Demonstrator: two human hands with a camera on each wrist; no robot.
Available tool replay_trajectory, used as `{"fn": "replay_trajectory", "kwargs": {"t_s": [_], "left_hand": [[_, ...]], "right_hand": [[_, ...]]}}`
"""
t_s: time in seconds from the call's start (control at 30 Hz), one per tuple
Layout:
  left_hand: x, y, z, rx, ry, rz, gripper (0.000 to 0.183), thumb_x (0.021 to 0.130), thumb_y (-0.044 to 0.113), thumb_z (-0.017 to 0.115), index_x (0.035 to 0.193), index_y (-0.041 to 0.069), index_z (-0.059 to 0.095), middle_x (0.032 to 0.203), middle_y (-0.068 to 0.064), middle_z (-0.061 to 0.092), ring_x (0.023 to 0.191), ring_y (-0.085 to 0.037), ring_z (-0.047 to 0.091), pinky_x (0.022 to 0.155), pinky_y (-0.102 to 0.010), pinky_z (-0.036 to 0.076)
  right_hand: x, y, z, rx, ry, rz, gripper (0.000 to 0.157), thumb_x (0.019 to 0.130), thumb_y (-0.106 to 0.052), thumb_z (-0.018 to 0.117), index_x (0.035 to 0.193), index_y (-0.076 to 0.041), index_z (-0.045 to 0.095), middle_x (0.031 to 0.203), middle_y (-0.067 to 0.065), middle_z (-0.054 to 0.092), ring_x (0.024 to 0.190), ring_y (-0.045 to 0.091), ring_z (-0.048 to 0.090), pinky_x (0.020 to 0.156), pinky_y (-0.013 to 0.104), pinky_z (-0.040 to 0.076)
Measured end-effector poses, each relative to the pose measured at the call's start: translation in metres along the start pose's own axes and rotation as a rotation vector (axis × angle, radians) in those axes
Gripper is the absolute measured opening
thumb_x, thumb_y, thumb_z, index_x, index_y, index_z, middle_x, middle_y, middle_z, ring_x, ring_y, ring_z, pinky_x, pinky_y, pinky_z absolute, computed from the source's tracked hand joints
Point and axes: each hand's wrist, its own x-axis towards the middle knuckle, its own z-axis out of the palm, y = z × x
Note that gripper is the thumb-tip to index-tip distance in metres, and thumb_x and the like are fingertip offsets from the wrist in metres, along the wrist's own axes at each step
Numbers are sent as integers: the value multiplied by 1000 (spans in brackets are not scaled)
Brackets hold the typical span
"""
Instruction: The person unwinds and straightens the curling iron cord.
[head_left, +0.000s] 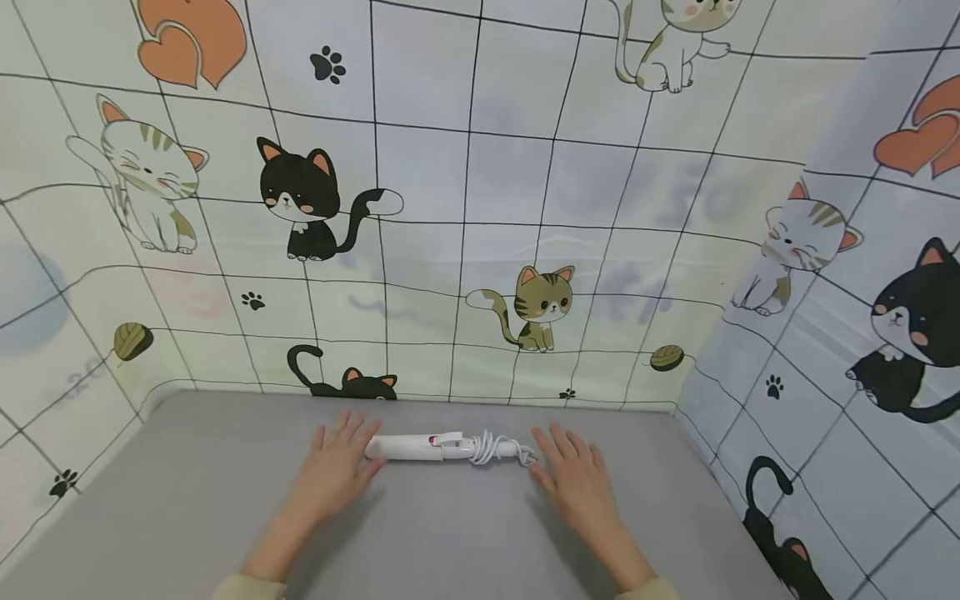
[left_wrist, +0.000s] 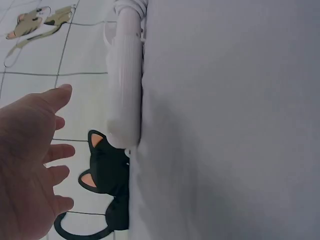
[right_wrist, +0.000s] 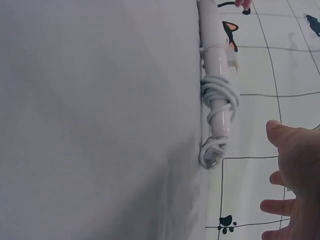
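A white hair curling iron [head_left: 408,447] lies lengthwise across the grey tabletop, near its far edge. Its white cord [head_left: 486,447] is wound in several loops round the narrower right part. At the thick left end is my left hand [head_left: 333,475], palm down with fingers spread; whether it touches cannot be told from the head view. Beside the corded end, my right hand [head_left: 581,479] also has its fingers extended. The left wrist view shows the ribbed barrel [left_wrist: 125,90] apart from the left hand [left_wrist: 30,160]. In the right wrist view, a gap separates the right hand [right_wrist: 295,175] from the cord loops [right_wrist: 220,92].
A grey table surface [head_left: 450,533] spreads under both hands. Behind it and along both sides hangs a white gridded cloth [head_left: 420,183] printed with cartoon cats, paw prints and orange hearts. The cloth meets the table's far edge just beyond the iron.
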Motion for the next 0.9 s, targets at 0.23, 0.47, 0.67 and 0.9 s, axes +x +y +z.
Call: {"fn": "replay_trajectory", "kwargs": {"t_s": [0.23,0.47,0.67,0.9], "left_hand": [[10,-21,9,-157,-16,24,56,96,26,73,143,0,56,141,-31,54,137,-54,42,110,-75,35],[12,-25,17,-243,-61,15,56,96,23,73,144,0,55,136,-33,57,122,-55,55,102,-69,48],[18,-30,25,-311,-74,-4,59,95,17,74,146,-1,52,138,-28,58,126,-49,55,109,-64,45],[21,-33,29,-379,-89,-32,55,93,13,76,141,-5,56,137,-27,60,128,-47,55,111,-61,44]], "right_hand": [[7,8,11,194,35,14,56,94,-29,76,144,-9,59,141,17,61,124,45,57,102,67,48],[10,20,24,416,-67,135,54,95,-28,75,144,-13,60,136,12,65,120,40,59,101,62,51],[13,28,32,493,-128,193,51,95,-29,75,142,-15,63,109,9,70,94,23,56,77,43,54],[17,33,40,508,-140,163,45,95,-27,75,136,-12,67,111,8,69,87,17,49,69,33,46]]}}
